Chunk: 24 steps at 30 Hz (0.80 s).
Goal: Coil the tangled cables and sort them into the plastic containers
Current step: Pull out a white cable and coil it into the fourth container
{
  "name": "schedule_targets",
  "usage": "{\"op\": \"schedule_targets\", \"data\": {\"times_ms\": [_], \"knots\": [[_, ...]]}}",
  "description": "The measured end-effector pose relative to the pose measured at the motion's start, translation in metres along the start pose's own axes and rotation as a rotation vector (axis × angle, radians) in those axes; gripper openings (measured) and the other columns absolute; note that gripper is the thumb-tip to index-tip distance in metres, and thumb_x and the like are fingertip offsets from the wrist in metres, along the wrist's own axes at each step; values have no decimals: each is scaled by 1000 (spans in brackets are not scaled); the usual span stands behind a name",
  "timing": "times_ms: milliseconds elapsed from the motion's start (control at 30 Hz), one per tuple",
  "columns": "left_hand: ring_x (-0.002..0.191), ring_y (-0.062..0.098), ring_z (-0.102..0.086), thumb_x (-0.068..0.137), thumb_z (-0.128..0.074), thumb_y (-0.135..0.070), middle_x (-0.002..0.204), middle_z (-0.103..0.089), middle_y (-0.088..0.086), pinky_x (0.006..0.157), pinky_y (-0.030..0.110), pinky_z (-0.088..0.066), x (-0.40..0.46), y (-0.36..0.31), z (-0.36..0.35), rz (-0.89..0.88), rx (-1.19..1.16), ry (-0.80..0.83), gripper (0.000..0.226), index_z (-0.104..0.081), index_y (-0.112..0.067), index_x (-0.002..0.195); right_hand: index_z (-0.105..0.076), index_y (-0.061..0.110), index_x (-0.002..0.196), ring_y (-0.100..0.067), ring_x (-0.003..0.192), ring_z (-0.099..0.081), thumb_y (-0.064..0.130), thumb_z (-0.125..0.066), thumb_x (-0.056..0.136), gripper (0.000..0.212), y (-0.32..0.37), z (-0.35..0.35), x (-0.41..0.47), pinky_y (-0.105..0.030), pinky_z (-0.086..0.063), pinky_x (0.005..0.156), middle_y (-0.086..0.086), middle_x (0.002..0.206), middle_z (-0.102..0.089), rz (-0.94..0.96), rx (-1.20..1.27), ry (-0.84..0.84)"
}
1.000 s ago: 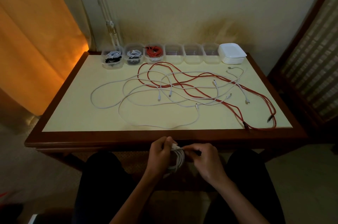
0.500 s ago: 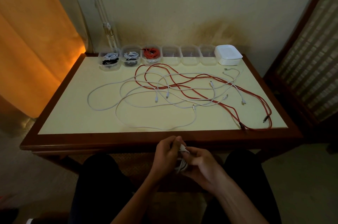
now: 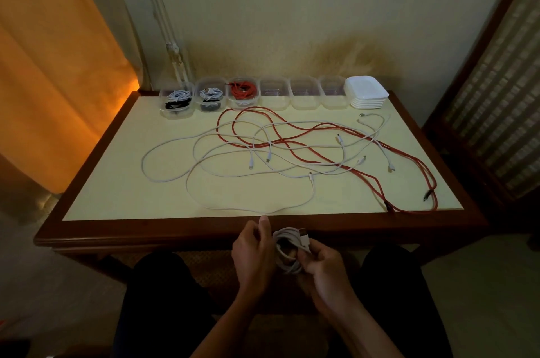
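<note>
Coiled white cable (image 3: 289, 251): a bundle of loops held between both hands, below and just in front of the worktop's (image 3: 122, 182) near edge, above the person's lap; one white plug end sticks out at the top right of the bundle.
Left hand (image 3: 254, 252): fingers curled against the left side of the coil, thumb raised toward the worktop edge; it grips the bundle.
Right hand (image 3: 323, 267): fingers curled round the coil's right side, pinching the loops near the plug.
Loose white cables (image 3: 187, 182): spread in wide loops across the middle of the worktop, well apart from the hands.
Red cables (image 3: 292, 141): tangled over the white ones, trailing to the right near corner.
Containers (image 3: 274, 93): six clear tubs in a row along the far edge; the left two hold white and black coils, the third a red coil (image 3: 244, 90).
Stack of white lids (image 3: 366, 91): just right of the row.
Orange curtain (image 3: 55, 65): hangs at far left.
</note>
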State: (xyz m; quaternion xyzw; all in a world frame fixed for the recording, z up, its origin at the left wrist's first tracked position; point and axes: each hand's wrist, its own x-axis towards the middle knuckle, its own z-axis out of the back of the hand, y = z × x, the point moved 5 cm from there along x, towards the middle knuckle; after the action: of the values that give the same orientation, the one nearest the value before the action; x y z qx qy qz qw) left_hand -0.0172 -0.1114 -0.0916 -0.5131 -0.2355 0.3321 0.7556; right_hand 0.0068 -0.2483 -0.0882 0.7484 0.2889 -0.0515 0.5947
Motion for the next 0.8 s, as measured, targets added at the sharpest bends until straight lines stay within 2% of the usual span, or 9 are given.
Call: {"op": "schedule_targets", "data": {"times_ms": [100,167,267,333,433,533,633,733,800], "knots": [[43,8,-42,92,-56,-46,46,-51,2,47,24,-33,4,10,-6,91,113,214,53,-56,-10,53,-72,21,101,-15,95,-71,-5,-53,95,33,7,2,1,-29,-56,84,2,96,-77,108,-202,-119],[40,11,-41,89,-62,-45,43,-50,3,45,24,-31,5,13,-8,156,48,385,53,-62,-5,55,-72,29,96,-10,93,-71,-4,-55,94,37,7,4,1,-24,-56,79,8,93,-76,119,-243,-155],[33,5,-36,86,-70,-30,40,-50,-5,40,18,-30,6,10,-6,212,-11,562,39,-64,-8,54,-73,25,96,-12,93,-71,-7,-52,94,39,5,5,-1,-31,-57,84,6,94,-77,104,-241,-164],[35,6,-37,83,-73,-25,38,-51,-5,41,18,-31,9,10,-3,209,9,614,35,-66,-11,52,-74,21,99,-15,94,-71,-7,-50,95,37,2,5,-2,-37,-57,88,2,97,-77,92,-241,-158],[41,8,-44,85,-71,-17,46,-56,-4,46,20,-37,10,8,0,172,-45,691,25,-69,-9,61,-73,19,101,-21,96,-71,-5,-48,98,34,-3,7,0,-38,-58,84,-3,99,-76,51,-132,-188],[55,4,-58,90,-65,-13,65,-67,-4,54,16,-44,2,0,4,70,-142,663,16,-69,-11,74,-70,8,104,-32,99,-68,-2,-44,100,28,-8,9,4,-42,-56,82,-17,102,-73,-78,93,-246],[60,4,-61,92,-63,-11,70,-68,-3,56,17,-46,-8,3,5,-11,-168,493,14,-69,-11,79,-68,1,106,-39,102,-66,0,-43,100,25,-11,4,3,-48,-53,89,-24,104,-70,-163,182,-286],[63,7,-63,91,-65,-14,74,-68,-6,55,20,-49,-17,10,2,-101,-90,399,11,-67,-18,80,-67,-1,105,-36,91,-66,-1,-44,99,24,-19,4,2,-46,-54,78,-23,101,-69,-227,239,-373],[67,9,-61,91,-63,-23,75,-64,-5,57,23,-50,-23,12,-1,-295,40,429,8,-64,-21,83,-63,-6,112,-34,85,-65,-3,-43,99,24,-25,8,2,-42,-52,69,-24,101,-68,-285,340,-407]]}}
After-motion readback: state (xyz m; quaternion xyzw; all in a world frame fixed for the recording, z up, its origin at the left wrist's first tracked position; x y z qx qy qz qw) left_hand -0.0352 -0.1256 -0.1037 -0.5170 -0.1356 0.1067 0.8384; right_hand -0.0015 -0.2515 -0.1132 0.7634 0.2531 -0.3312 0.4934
